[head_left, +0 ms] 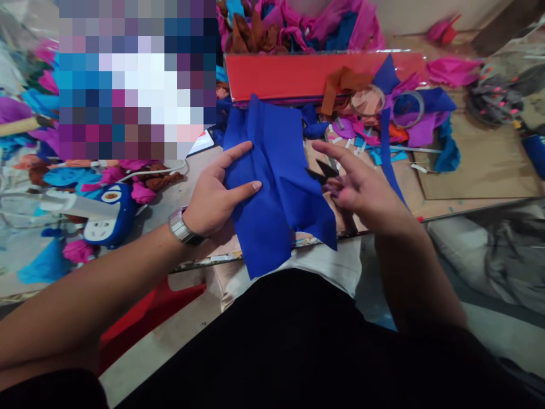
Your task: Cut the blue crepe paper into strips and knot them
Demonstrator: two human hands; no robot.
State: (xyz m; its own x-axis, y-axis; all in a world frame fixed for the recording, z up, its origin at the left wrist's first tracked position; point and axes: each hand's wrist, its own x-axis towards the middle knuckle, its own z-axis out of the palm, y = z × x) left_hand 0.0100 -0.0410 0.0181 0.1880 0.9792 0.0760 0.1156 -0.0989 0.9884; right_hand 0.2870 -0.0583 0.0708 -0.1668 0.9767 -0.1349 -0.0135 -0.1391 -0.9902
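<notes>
A piece of royal blue cloth (pixel 272 170) lies creased over the table edge, its lower end hanging above my lap. My left hand (pixel 217 196), with a metal watch on the wrist, rests on the cloth's left side, thumb and index finger spread apart. To the right of the cloth, my right hand (pixel 357 184) curls its lower fingers around a pair of dark scissors (pixel 322 170), index finger stretched out. The scissor blades are parted and point at the cloth's right edge. Their handles are mostly hidden by the fingers.
Behind the cloth stands a red box (pixel 298 76) with coloured cloth scraps heaped above it. Tape rolls (pixel 407 108) and scraps lie at the right, near a cardboard sheet (pixel 477 165). A blue and white power strip (pixel 108 216) sits at the left among scraps.
</notes>
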